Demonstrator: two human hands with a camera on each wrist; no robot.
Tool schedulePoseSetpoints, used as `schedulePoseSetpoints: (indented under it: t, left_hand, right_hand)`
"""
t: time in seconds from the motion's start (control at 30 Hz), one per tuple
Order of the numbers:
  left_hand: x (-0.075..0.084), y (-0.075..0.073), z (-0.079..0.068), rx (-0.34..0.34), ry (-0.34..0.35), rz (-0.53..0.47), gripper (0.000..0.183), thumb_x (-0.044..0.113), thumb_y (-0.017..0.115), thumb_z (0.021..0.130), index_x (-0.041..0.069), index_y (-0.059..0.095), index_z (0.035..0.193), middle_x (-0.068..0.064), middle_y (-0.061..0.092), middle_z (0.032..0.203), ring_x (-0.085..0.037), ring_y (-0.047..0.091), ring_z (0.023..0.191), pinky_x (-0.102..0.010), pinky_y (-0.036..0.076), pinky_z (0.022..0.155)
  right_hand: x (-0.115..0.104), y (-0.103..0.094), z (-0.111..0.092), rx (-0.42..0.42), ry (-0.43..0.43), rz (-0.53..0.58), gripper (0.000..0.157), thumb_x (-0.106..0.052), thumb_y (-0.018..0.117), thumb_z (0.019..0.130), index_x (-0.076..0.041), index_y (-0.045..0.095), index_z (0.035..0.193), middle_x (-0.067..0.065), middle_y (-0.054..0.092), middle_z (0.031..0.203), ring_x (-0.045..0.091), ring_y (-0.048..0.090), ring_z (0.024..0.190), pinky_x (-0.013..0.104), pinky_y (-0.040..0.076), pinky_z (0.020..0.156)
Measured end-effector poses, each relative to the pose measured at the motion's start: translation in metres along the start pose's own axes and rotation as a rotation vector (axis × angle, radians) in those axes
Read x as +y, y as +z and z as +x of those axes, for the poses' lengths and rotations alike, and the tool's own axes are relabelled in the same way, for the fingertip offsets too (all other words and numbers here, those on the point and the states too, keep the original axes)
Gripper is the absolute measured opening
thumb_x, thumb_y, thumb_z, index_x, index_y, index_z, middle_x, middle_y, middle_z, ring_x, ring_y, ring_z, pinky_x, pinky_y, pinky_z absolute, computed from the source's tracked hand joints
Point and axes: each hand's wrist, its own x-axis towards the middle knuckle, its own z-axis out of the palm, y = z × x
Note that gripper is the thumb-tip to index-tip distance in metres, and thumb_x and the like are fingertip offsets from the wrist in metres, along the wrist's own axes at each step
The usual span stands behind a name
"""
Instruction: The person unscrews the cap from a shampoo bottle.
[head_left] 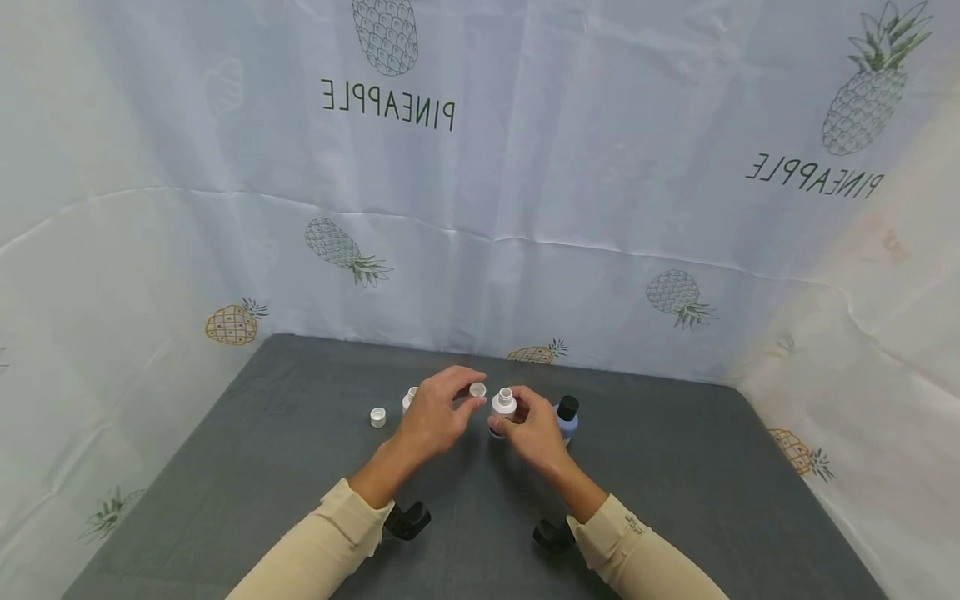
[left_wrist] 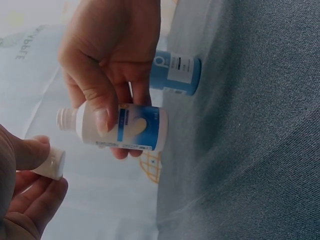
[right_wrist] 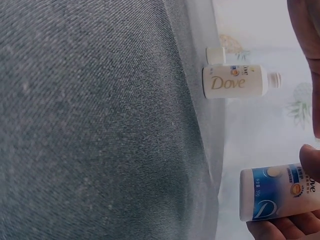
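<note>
My right hand point(head_left: 525, 421) grips a small white bottle with a blue label point(head_left: 503, 406), held just above the grey table point(head_left: 285, 467) with its neck uncapped. In the left wrist view the same bottle point(left_wrist: 122, 127) lies between the thumb and fingers of the right hand point(left_wrist: 107, 60). My left hand point(head_left: 442, 412) pinches a white cap point(head_left: 477, 389) just left of the bottle's neck, apart from it. That cap point(left_wrist: 51, 164) sits between the left thumb and fingers. The right wrist view shows the held bottle point(right_wrist: 275, 194) at the lower right.
A blue bottle with a black cap point(head_left: 567, 415) stands right behind the right hand. A second white uncapped bottle point(right_wrist: 235, 82) stands behind the left hand, with a loose white cap point(head_left: 378, 417) to its left. Pineapple-print sheets point(head_left: 525, 208) wall the table's back and sides.
</note>
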Motion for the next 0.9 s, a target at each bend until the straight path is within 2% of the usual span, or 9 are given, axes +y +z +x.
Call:
schedulePoseSetpoints:
  t: [0.5,0.73,0.9]
  left_hand:
    - [-0.006,0.008,-0.005,-0.033,-0.021,0.035,0.032,0.004,0.080,0.089,0.002,0.072,0.120,-0.012,0.073,0.113,-0.023,0.072,0.097,-0.037,0.064,0.086]
    - [-0.008,0.012,-0.010,-0.048,-0.046,0.027,0.032,0.004,0.080,0.090,0.002,0.072,0.121,-0.013,0.073,0.115,-0.025,0.072,0.098,-0.040,0.064,0.086]
    - [-0.010,0.015,-0.012,-0.050,-0.043,0.040,0.032,0.004,0.080,0.090,0.002,0.072,0.121,-0.013,0.073,0.114,-0.025,0.073,0.100,-0.039,0.064,0.086]
  right_hand:
    - [0.010,0.003,0.002,-0.017,0.012,0.017,0.032,0.006,0.079,0.085,0.002,0.068,0.114,0.018,0.075,0.107,0.021,0.072,0.094,0.032,0.063,0.080]
    - [0.015,0.005,0.003,-0.016,0.027,0.002,0.032,0.005,0.080,0.085,0.001,0.069,0.115,0.017,0.075,0.109,0.021,0.072,0.096,0.035,0.063,0.083]
    - [0.019,0.006,0.003,-0.015,0.042,0.000,0.031,0.005,0.079,0.085,0.001,0.069,0.114,0.016,0.075,0.107,0.020,0.070,0.093,0.031,0.061,0.079]
